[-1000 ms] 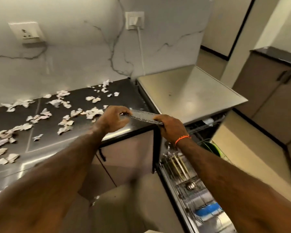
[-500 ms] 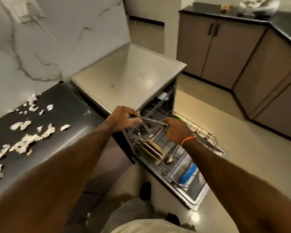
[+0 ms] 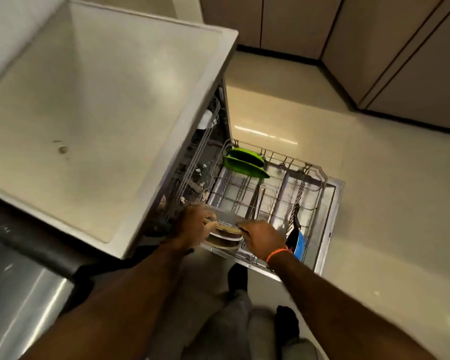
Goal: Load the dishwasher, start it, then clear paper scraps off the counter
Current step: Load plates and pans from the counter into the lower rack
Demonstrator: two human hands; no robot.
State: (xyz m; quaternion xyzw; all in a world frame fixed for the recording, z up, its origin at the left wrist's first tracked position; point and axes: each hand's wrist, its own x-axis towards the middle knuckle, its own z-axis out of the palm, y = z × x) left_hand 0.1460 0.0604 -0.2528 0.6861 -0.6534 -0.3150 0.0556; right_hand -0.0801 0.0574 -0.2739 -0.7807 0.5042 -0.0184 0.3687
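Both hands hold one flat, round, silvery metal plate (image 3: 225, 221) level over the near-left corner of the pulled-out wire dishwasher rack (image 3: 313, 178), just above two plates already standing there. The left hand (image 3: 194, 224) pinches its left rim and the right hand (image 3: 263, 239) its right rim, fingers curled over the edge. It looks stiff, light and probably slippery (thin metal), so opposite rims seem the sound hold. No readable writing anywhere.

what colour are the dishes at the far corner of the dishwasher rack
Bright green, seen in the head view, the only one.
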